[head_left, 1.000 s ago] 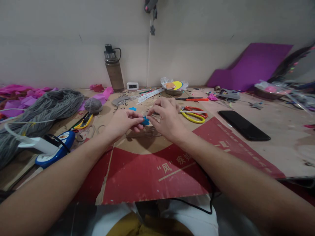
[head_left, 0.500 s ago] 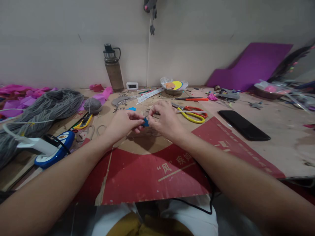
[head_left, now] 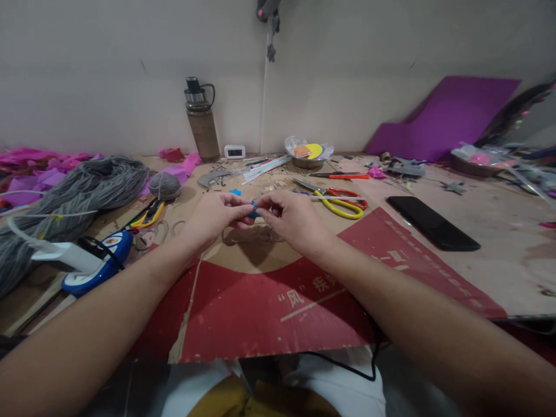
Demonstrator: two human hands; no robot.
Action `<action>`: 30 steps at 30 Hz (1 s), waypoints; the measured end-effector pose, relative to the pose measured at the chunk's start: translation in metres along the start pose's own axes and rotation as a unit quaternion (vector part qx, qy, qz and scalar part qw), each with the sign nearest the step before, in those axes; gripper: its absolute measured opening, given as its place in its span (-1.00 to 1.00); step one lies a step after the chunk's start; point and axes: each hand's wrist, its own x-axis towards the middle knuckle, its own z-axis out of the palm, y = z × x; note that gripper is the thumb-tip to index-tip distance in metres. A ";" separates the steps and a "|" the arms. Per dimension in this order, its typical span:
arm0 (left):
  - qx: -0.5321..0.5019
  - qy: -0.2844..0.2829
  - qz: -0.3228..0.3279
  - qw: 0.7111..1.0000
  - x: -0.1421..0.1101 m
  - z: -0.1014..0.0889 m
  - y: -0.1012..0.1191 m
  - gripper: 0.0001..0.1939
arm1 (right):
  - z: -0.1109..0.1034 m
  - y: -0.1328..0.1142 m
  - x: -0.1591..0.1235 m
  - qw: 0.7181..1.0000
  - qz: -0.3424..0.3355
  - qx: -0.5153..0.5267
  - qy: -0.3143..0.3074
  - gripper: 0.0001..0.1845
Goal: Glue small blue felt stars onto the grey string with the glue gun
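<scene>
Cardboard (head_left: 260,324) lies under left hand (head_left: 217,217) and right hand (head_left: 292,217), both pinching a blue bit (head_left: 253,212): likely soft, light; hold its edges.

Both arms bare, converging from the near corners. Left forearm (head_left: 104,321) angles in from near left, right forearm (head_left: 408,301) from near right; wrists well apart. Left hand (head_left: 215,217): thumb and forefinger pinching, other fingers curled below. Right hand (head_left: 295,220): back facing up, thumb and forefinger pinched, tips right by the left's; contact between them unclear.
</scene>
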 end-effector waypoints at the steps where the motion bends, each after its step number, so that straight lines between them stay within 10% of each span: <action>1: 0.003 0.001 0.002 1.000 -0.001 0.001 0.001 -0.88 | 0.001 0.001 0.000 1.000 -0.006 -0.017 0.001 -0.92; 12: 0.069 0.038 0.012 0.997 -0.005 0.000 0.007 -0.86 | -0.007 -0.005 0.000 0.999 -0.011 0.030 0.013 -0.90; 18: 0.057 0.057 0.008 0.997 -0.004 -0.002 0.008 -0.84 | -0.012 -0.010 -0.002 0.940 -0.091 0.149 -0.293 -0.64; 24: 0.052 0.031 0.026 0.998 -0.005 -0.001 0.008 -0.89 | -0.006 -0.001 0.001 0.999 -0.020 0.014 -0.021 -0.91; 30: 0.068 0.032 0.013 0.997 -0.009 0.003 0.011 -0.91 | -0.002 0.006 0.003 0.995 -0.068 -0.078 0.001 -0.89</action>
